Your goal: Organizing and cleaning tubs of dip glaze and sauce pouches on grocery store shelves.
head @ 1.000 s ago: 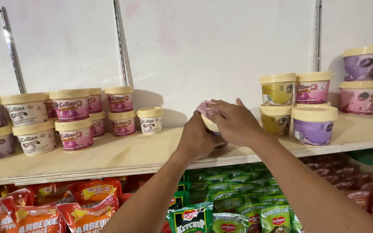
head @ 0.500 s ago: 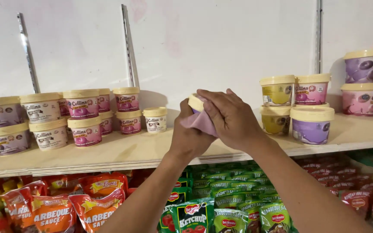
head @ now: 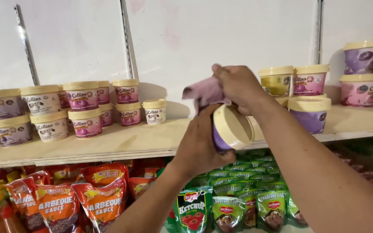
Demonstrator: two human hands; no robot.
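Since the earlier frame the tub has been tipped over, so that its cream lid now faces the camera, and the cloth has shifted from its front to its upper rear side. The wooden shelf (head: 121,144) carries rows of cream-lidded tubs (head: 83,110) on the left and a second stack (head: 309,97) on the right; below hang red sauce pouches (head: 100,203) and green sachets (head: 229,211). Both hands work in front of the shelf edge, clear of it. The left hand (head: 199,146) is closed round the purple tub (head: 232,129) from below and behind, holding it tilted in the air. The right hand (head: 238,86) is clenched on a pinkish cloth (head: 206,92), pressing it against the tub's upper side. Judgement: the step in hand is wiping the tub's body. The next move calls for turning the tub in the left grip to present an unwiped face, without loosening the lid.
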